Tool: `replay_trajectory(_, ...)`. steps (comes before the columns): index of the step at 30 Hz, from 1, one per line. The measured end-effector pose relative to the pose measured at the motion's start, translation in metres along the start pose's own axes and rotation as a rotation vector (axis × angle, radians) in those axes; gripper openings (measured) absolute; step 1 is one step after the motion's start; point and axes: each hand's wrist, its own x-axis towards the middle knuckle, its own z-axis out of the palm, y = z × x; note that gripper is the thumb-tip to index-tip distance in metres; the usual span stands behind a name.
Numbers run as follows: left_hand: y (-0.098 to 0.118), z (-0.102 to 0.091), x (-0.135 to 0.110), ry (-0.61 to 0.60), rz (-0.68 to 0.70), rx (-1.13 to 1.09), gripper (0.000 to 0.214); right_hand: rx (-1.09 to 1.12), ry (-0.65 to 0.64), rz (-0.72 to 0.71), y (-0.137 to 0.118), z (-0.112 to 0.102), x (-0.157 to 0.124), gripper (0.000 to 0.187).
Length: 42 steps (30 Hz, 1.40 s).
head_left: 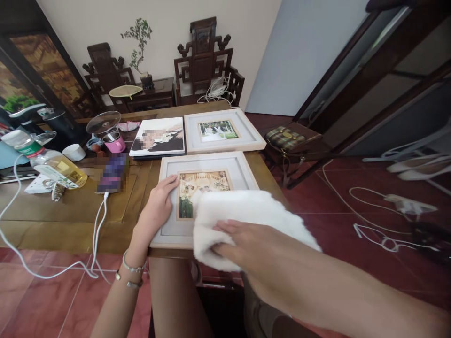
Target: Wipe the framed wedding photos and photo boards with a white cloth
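Note:
A light wooden picture frame [207,161] lies flat at the table's near edge, with a small photo [186,190] behind a pale mat. My left hand [158,206] grips the frame's left side, fingers over its border; the thumb is hidden. In my right hand [239,244] is a fluffy white cloth [243,206], its fingers closed into a fold of it. The cloth lies over the lower right of the frame and covers part of the photo. Just beyond are a second picture frame [225,144] and a photo album [158,136] with a portrait cover.
On the wooden table [141,237] at left are a phone [113,173] on a white cable, a tilted bottle [59,166], a pink mug [115,142] and a white cup [73,152]. A plaid bag [284,138] sits right of the table. Cables [384,202] cross the red floor.

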Motion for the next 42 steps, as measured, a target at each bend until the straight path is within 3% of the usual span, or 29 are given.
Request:
replay_trajectory(4,0.003,-0.005,0.001,-0.050,-0.005,-0.011,0.051,0.063,-0.050,-0.153,-0.014,0.002,0.046,0.047)
replay_trajectory(7,0.004,-0.009,0.001,-0.071,-0.014,-0.013,0.049,0.063,-0.050,-0.150,-0.019,0.005,0.053,0.045)
replay_trajectory(12,0.000,-0.006,-0.002,-0.050,0.004,-0.003,0.054,0.004,-0.135,0.066,-0.006,-0.007,0.017,0.053)
replay_trajectory(15,-0.002,-0.003,-0.002,-0.044,0.007,-0.003,0.054,-0.014,-0.153,0.211,0.017,-0.019,-0.011,0.057)
replay_trajectory(18,-0.002,-0.002,-0.002,-0.049,0.016,0.003,0.054,-0.071,-0.164,0.327,0.045,-0.027,-0.020,0.062)
replay_trajectory(24,-0.001,-0.006,-0.002,-0.073,0.047,-0.003,0.055,-0.252,-0.006,0.461,0.092,-0.025,0.017,0.066)
replay_trajectory(31,-0.002,-0.004,-0.004,-0.054,0.026,-0.058,0.058,-0.371,0.281,0.380,0.129,-0.018,0.046,0.061)
replay_trajectory(33,-0.001,-0.005,-0.004,-0.053,0.011,-0.061,0.058,-0.349,0.309,0.305,0.130,-0.009,0.050,0.060)
replay_trajectory(37,0.000,-0.006,-0.003,-0.054,-0.011,-0.044,0.058,-0.355,0.212,0.130,0.117,0.012,0.050,0.053)
replay_trajectory(42,0.001,-0.006,-0.002,-0.062,-0.002,-0.005,0.057,-0.169,0.102,0.099,0.061,0.006,0.012,0.064)
